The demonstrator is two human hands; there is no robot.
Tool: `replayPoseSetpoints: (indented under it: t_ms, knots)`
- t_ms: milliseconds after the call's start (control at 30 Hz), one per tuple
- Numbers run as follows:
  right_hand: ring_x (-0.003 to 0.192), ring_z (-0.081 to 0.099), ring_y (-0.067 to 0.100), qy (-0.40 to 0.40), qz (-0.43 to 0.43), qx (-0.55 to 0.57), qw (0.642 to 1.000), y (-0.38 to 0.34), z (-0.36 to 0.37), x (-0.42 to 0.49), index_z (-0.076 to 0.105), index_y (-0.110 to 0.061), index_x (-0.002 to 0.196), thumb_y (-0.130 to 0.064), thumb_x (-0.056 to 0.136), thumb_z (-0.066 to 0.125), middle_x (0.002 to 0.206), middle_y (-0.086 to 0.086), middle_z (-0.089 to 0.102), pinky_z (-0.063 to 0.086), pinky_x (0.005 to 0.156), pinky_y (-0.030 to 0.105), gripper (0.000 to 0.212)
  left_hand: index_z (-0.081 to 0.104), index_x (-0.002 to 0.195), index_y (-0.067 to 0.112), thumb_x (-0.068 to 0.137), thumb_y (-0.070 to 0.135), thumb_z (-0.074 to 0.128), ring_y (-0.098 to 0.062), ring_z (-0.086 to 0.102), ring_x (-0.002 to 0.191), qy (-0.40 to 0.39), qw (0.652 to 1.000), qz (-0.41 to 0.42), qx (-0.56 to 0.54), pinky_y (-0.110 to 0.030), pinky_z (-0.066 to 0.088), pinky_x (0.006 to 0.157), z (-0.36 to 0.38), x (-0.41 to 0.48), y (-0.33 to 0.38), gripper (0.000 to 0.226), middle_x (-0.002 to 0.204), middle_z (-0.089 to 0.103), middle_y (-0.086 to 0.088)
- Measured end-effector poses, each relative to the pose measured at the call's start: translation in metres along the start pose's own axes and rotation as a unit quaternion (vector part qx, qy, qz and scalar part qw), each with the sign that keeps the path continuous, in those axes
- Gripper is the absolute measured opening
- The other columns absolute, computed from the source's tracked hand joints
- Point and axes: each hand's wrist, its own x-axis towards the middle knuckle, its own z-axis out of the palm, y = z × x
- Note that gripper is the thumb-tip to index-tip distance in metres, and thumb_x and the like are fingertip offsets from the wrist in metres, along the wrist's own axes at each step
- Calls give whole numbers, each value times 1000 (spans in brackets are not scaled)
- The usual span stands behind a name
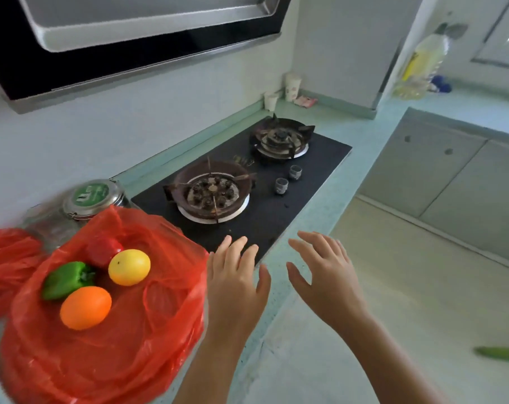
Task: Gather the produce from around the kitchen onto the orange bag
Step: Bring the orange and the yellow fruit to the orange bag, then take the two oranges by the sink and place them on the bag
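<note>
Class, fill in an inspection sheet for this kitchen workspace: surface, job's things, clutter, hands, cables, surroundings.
Surface: teal counter with a two-burner gas hob.
Job's things: orange bag bears a red pepper, green pepper, yellow fruit and orange; a long green thing seemingly lies on the floor.
Clutter: glass jar, paper cups.
Hands: left hand and right hand open, empty.
Cables: nothing seen.
Surroundings: range hood, cabinets.

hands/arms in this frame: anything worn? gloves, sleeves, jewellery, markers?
Nothing worn that shows. The left hand and right hand are bare: no gloves, rings, tape or markers. The wrists carry no watch or band. The left forearm and right forearm are bare down to the bottom edge of the frame, so no sleeve is in view.
</note>
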Motion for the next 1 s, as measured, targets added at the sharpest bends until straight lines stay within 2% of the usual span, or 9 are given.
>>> replayPoseSetpoints:
  t_ms: [133, 267, 400, 600, 1000]
  knots:
    - [102, 56, 27, 40, 48, -20, 998, 36, -21, -12, 64, -13, 105, -34, 82, 46, 110, 6, 64, 47, 87, 45, 37, 66, 101, 6, 81, 29, 44, -34, 53, 114, -19, 999, 36, -29, -57, 43, 91, 24, 12, 37, 38, 113, 64, -12]
    - [98, 57, 30, 73, 93, -37, 992, 76, -45, -30, 65, -11, 104, -33, 81, 47, 105, 7, 65, 46, 85, 44, 37, 66, 100, 6, 81, 29, 44, -33, 54, 113, -48, 994, 80, -58, -53, 43, 92, 53, 16, 82, 37, 112, 64, -13]
    - [97, 58, 32, 101, 145, -50, 983, 116, -72, -47, 66, -11, 104, -35, 81, 47, 104, 8, 65, 48, 85, 46, 38, 66, 103, 6, 82, 31, 44, -34, 56, 110, -87, 984, 137, -70, -50, 44, 92, 77, 19, 127, 39, 112, 64, -13]
    - [99, 58, 34, 143, 199, -58, 968, 180, -110, -69, 66, -11, 102, -34, 80, 47, 105, 9, 65, 48, 83, 51, 37, 66, 102, 7, 82, 31, 44, -34, 56, 111, -102, 973, 186, -95, -51, 45, 92, 114, 25, 195, 38, 112, 64, -13]
    - [101, 57, 35, 204, 280, -121, 930, 322, -217, -135, 66, -9, 103, -35, 80, 47, 107, 12, 65, 47, 83, 56, 40, 66, 100, 8, 79, 30, 45, -34, 58, 108, -142, 937, 272, -167, -54, 47, 87, 198, 23, 380, 37, 109, 66, -12]
